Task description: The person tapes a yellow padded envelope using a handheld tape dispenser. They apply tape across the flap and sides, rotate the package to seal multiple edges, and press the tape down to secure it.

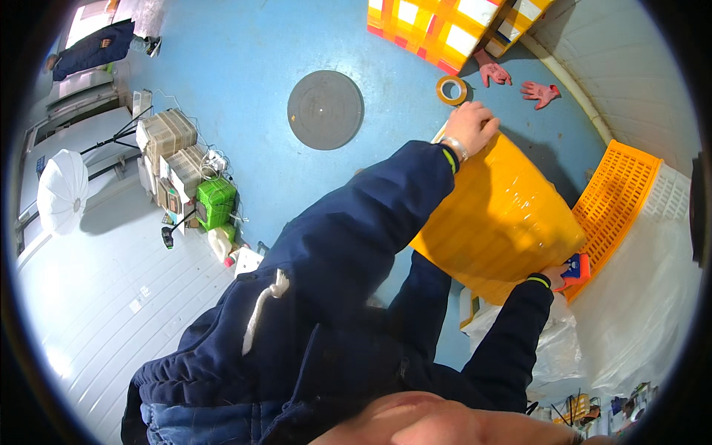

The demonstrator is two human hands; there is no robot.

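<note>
A large box [504, 222] wrapped in glossy yellow tape stands tilted in front of me. My left hand [472, 127], with a bracelet at the wrist, has its fingers curled over the box's upper edge. At the lower right edge is my right hand [554, 277], closed round a small orange-red and blue object [574, 271] whose kind I cannot make out. The box hides part of that hand. A roll of brown tape [452, 90] lies on the floor just beyond my left hand.
Pink gloves [539, 94] lie near taped boxes [437, 30] at the top. An orange crate [615, 200] and clear plastic sheeting [630, 297] are at the right. A grey round disc [325, 110] lies on the blue floor. A green crate [216, 202] stands left; a person [93, 50] is far left.
</note>
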